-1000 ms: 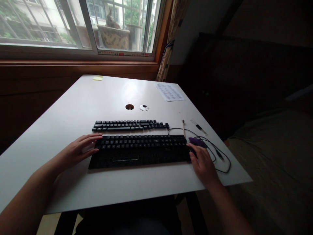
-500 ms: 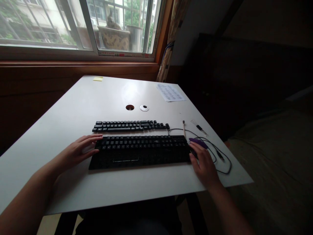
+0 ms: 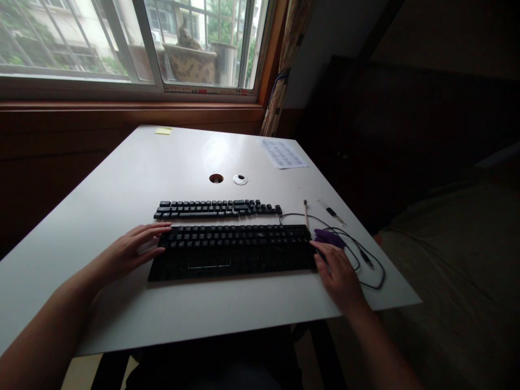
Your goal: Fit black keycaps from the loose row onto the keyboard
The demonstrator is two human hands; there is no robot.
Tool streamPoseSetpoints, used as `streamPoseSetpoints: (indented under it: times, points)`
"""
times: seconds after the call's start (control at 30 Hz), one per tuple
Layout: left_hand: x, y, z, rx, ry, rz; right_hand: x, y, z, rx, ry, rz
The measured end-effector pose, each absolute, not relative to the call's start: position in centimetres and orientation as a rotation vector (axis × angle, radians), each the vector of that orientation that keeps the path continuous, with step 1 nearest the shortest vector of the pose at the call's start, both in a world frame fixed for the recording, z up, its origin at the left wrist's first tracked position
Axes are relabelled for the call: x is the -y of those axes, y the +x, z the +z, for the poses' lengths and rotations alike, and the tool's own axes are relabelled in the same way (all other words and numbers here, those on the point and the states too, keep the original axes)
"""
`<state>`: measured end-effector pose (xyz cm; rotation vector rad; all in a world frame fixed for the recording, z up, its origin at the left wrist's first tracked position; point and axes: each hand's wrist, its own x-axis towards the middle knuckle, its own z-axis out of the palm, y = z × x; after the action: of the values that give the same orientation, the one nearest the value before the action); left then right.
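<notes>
A black keyboard (image 3: 227,259) lies flat on the white desk, its lower key rows bare. My left hand (image 3: 134,245) holds its left end, fingertips at the upper corner and thumb lower on the edge. At the opposite end my right hand (image 3: 336,271) grips the keyboard's right edge, with the fingertips by the last keys and the thumb below. Behind the keyboard, loose black keycaps (image 3: 203,208) are lined up in rows. A crumpled purple cloth (image 3: 330,238) rests just beyond my right fingers.
On the right, a black cable (image 3: 376,284) loops over the white desk (image 3: 182,319). A thin brush (image 3: 306,214) and a keycap puller (image 3: 333,213) lie near it. Farther back are a printed sheet (image 3: 284,154), a desk hole (image 3: 216,178), its round cover (image 3: 240,179) and a yellow note (image 3: 163,131).
My right fingers have shifted slightly left and down onto the keyboard's edge, showing more of the purple cloth. My left hand and the keyboard look unmoved.
</notes>
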<state>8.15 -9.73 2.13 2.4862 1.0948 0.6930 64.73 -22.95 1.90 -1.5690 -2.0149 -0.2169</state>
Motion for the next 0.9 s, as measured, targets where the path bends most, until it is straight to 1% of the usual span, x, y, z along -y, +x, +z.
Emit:
streamPoseSetpoints:
  times: [0.9]
  points:
    - [9.81, 8.74, 2.53, -1.05, 2.519, 0.723, 22.94, 64.63, 2.05, 1.96, -1.585, -0.28]
